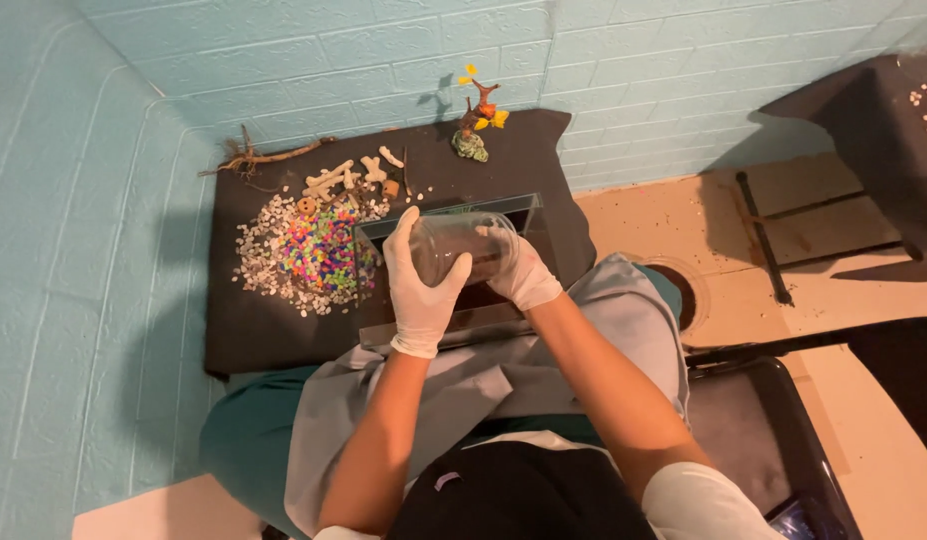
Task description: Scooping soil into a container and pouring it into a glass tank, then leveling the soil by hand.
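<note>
Right now both gloved hands grip a clear jar (461, 247) at mid-frame, tipped sideways over a glass tank (449, 268): left hand (420, 285) wrapped round its near end, right hand (520, 268) closed on the far end. What the jar holds, I cannot tell. Beyond, upper left, gravel (308, 255), white pieces (345, 177) and an ornament (475, 122) lie unused on the mat (253, 330).

White-gloved left hand (419, 288) and right hand (523, 272), clear jar (461, 245), multicoloured neon gravel (325, 256), black mat (273, 330), turquoise brick wall (313, 70).
</note>
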